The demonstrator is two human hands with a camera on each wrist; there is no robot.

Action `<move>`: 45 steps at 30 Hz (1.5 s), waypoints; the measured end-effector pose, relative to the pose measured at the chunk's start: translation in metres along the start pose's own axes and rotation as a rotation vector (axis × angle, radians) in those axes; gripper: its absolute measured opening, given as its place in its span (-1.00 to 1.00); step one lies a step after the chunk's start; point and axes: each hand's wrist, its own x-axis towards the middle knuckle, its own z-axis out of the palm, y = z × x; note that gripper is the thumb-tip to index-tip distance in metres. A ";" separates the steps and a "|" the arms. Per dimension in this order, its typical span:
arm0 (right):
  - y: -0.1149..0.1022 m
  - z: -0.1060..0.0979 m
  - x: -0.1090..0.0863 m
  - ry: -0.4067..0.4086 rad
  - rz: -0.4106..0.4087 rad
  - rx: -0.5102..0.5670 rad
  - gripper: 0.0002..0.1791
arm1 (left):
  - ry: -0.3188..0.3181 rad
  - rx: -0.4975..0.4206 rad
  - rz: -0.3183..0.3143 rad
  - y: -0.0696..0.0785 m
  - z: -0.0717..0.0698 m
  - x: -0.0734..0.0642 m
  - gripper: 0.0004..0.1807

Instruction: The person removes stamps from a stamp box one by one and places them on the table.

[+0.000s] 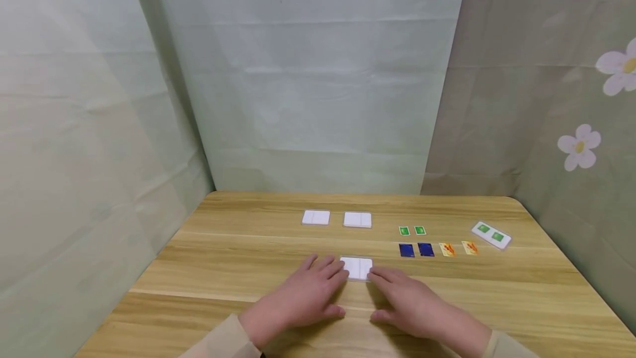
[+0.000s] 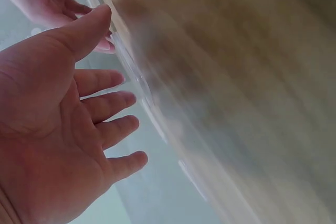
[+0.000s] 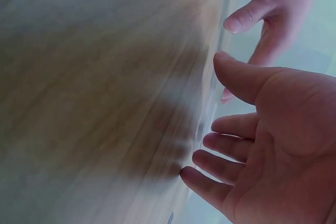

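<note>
A white two-panel card with a clear rim (image 1: 356,268) lies flat on the wooden table (image 1: 228,269), between my two hands. At its left edge are the fingertips of my left hand (image 1: 308,294), palm down with the fingers spread. My right hand (image 1: 404,300) mirrors it, its fingertips right at the card's right edge. Both thumbs stand out on the near side, apart from each other. In the left wrist view the fingers of the left hand (image 2: 68,124) are loosely extended with nothing gripped. The right wrist view shows the right hand (image 3: 278,150) with its fingers relaxed too.
Two similar white cards (image 1: 316,217) (image 1: 358,219) lie farther back. To the right are two small green squares (image 1: 404,231), two dark blue squares (image 1: 406,250) and two orange-and-yellow squares (image 1: 446,249). A tilted clear-rimmed card (image 1: 491,242) bears two green squares. Cloth walls (image 1: 308,82) surround the table.
</note>
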 end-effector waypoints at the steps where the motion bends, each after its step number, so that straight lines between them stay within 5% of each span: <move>1: -0.001 0.000 0.000 -0.004 -0.002 -0.008 -0.14 | 0.004 0.004 0.003 0.001 0.000 -0.001 -0.19; 14: 0.001 0.005 0.009 0.025 -0.056 -0.041 -0.20 | 0.001 -0.017 -0.024 -0.004 0.003 -0.007 -0.22; 34: -0.022 0.011 0.088 -0.015 -0.035 -0.088 -0.20 | -0.015 -0.199 -0.182 -0.059 0.014 -0.011 -0.22; 45: -0.037 0.016 0.111 -0.031 -0.026 -0.111 -0.20 | -0.018 -0.225 -0.260 -0.081 0.016 -0.014 -0.25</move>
